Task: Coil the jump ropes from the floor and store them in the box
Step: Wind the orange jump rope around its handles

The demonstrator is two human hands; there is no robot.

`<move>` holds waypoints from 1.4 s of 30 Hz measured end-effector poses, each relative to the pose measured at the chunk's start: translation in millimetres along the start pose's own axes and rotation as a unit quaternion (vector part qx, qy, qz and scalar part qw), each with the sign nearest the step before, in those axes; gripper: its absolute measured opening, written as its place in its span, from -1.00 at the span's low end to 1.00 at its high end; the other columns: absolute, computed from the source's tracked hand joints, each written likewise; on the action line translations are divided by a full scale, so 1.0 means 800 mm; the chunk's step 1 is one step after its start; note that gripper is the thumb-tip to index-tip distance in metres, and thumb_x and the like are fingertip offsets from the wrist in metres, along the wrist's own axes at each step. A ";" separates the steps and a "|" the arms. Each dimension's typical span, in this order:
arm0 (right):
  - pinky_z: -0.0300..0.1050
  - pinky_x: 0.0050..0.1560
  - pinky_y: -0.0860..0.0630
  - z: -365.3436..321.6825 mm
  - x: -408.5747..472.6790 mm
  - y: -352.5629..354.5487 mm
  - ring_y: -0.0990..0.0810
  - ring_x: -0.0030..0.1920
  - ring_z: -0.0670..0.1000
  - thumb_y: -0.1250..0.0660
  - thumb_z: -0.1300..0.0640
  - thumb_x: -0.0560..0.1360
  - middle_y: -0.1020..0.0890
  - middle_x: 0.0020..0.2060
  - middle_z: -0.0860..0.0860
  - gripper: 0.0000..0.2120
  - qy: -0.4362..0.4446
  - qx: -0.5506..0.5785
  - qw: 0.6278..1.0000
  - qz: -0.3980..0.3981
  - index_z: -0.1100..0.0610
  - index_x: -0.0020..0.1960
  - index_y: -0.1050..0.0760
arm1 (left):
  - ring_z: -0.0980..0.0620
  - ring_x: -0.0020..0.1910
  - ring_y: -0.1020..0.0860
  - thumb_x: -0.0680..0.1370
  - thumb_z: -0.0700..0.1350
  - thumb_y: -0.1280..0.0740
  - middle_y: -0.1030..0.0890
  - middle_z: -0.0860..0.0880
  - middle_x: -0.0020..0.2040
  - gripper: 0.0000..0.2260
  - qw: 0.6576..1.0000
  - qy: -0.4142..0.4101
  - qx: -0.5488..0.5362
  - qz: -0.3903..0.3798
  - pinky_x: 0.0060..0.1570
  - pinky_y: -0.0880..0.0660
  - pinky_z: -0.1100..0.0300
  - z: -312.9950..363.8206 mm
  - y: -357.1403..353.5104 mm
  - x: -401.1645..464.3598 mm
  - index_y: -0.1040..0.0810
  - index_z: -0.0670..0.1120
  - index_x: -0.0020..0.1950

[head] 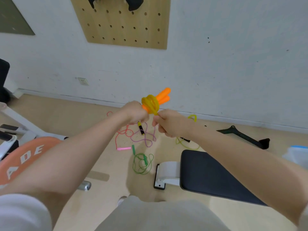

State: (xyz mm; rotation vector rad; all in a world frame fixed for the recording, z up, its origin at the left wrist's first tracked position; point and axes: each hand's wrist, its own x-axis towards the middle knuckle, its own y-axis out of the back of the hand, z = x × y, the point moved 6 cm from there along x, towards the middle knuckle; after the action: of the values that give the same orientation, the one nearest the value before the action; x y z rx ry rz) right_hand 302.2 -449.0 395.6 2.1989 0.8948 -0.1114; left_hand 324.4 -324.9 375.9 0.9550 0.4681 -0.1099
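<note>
The single head-worn view looked forward and down, close over both forearms, toward the pale wooden floor (103,114) and white wall (216,64).

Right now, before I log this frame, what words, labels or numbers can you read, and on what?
"ADE": white capitals on the orange disc at lower left; the forearm may hide further letters.
Orange jump rope, held between the left hand and right hand: no print visible.
Wall socket and pegboard: no text visible.

Below your hands, loose ropes: pink (124,135), purple (146,139), green (142,162). The bench (208,172) blocks your right, the orange seat (25,157) your left; bare floor (103,155) lies between.
</note>
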 end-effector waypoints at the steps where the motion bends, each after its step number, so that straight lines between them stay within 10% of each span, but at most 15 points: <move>1: -0.31 -0.58 -0.22 0.004 -0.005 -0.004 -0.33 -0.53 -0.04 -0.01 0.11 0.65 -0.41 -0.43 0.04 -0.70 0.006 0.079 0.997 -0.012 0.18 -0.14 -0.41 | -0.04 -0.44 -0.33 0.19 -0.25 -0.32 -0.37 -0.06 -0.43 -0.88 0.997 -0.012 -0.072 -0.004 -0.42 -0.28 0.26 0.006 0.005 -0.004 -0.40 -0.14 -0.36; 5: -0.36 -0.53 -0.18 0.021 -0.020 -0.015 -0.21 -0.55 -0.13 -0.02 0.07 0.64 -0.25 -0.49 -0.03 -0.64 0.035 0.185 0.979 -0.080 0.12 -0.30 -0.29 | 0.10 -0.49 -0.28 0.08 -0.27 -0.24 -0.32 0.03 -0.48 -0.84 0.971 -0.139 -0.163 -0.108 -0.49 -0.26 0.36 0.048 0.011 -0.036 -0.34 -0.12 -0.39; 9: -0.36 -0.34 -0.32 0.028 -0.018 -0.002 -0.39 -0.42 -0.21 -0.19 0.04 0.58 -0.39 -0.41 -0.07 -0.74 0.067 -0.026 0.997 -0.037 -0.01 -0.28 -0.33 | 0.18 -0.58 -0.21 0.18 -0.26 -0.33 -0.28 0.14 -0.58 -0.80 0.960 -0.224 0.032 -0.166 -0.58 -0.12 0.34 0.068 0.005 -0.060 -0.31 -0.08 -0.40; 13: -0.14 0.00 -0.47 0.049 0.002 -0.001 -0.55 -0.03 0.06 -0.21 0.07 0.57 -0.60 0.03 0.10 -0.78 0.011 -0.170 0.977 -0.126 0.12 0.15 -0.49 | 0.12 -0.39 -0.42 0.31 -0.24 -0.39 -0.44 0.10 -0.34 -0.74 0.915 -0.272 0.250 -0.161 -0.46 -0.31 0.32 0.080 -0.010 -0.087 -0.35 0.02 -0.23; 18: -0.16 -0.29 -0.41 0.042 0.015 0.037 -0.46 -0.31 0.02 -0.24 -0.02 0.51 -0.44 -0.39 0.02 -0.69 -0.033 -0.325 0.934 -0.147 0.09 -0.36 -0.38 | -0.07 -0.05 -0.53 0.42 -0.16 -0.25 -0.51 -0.09 0.00 -0.73 0.796 -0.321 0.513 -0.031 -0.13 -0.47 0.12 0.080 -0.062 -0.104 -0.42 -0.18 0.10; 24: -0.14 -0.29 -0.34 -0.031 0.005 0.034 -0.43 -0.16 0.10 -0.16 0.19 0.55 -0.32 -0.40 0.00 -0.72 0.013 -0.446 0.894 -0.035 0.17 -0.33 -0.30 | -0.09 -0.08 -0.58 0.43 -0.14 -0.33 -0.55 -0.08 -0.11 -0.75 0.883 -0.151 0.444 -0.009 -0.25 -0.37 0.18 0.051 -0.042 -0.049 -0.49 -0.16 0.08; 30: -0.13 -0.19 -0.37 -0.044 0.005 0.002 -0.47 -0.14 0.06 -0.21 0.21 0.47 -0.56 0.01 0.04 -0.76 0.032 -0.461 0.886 0.030 0.17 0.14 -0.42 | -0.11 -0.13 -0.53 0.42 -0.06 -0.34 -0.55 -0.02 -0.12 -0.80 0.958 -0.080 0.274 -0.024 -0.22 -0.40 0.17 0.038 -0.028 0.000 -0.55 -0.05 0.01; 34: -0.13 -0.20 -0.37 -0.018 0.003 -0.006 -0.58 0.00 0.08 -0.36 0.08 0.46 -0.55 0.08 0.03 -0.60 0.044 -0.489 0.871 -0.002 0.18 0.23 -0.35 | 0.02 -0.40 -0.35 0.43 -0.22 -0.31 -0.42 -0.04 -0.28 -0.84 0.967 -0.029 0.197 -0.157 -0.40 -0.33 0.25 0.027 -0.053 0.010 -0.42 -0.06 -0.33; 42: -0.10 -0.18 -0.37 0.002 0.008 -0.006 -0.56 0.02 0.11 -0.27 -0.21 0.47 -0.54 -0.02 0.04 -0.56 0.050 -0.406 0.912 0.020 0.11 0.15 -0.41 | 0.06 -0.32 -0.44 0.32 -0.15 -0.37 -0.47 -0.03 -0.20 -0.84 0.931 0.049 0.100 -0.349 -0.36 -0.44 0.26 0.012 -0.044 -0.007 -0.50 -0.05 -0.13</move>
State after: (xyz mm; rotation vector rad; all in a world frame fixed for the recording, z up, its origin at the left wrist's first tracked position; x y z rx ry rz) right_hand 304.1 -444.4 389.3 1.4427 0.7616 0.3428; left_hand 312.1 -353.5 356.6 0.9570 0.8884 -0.7696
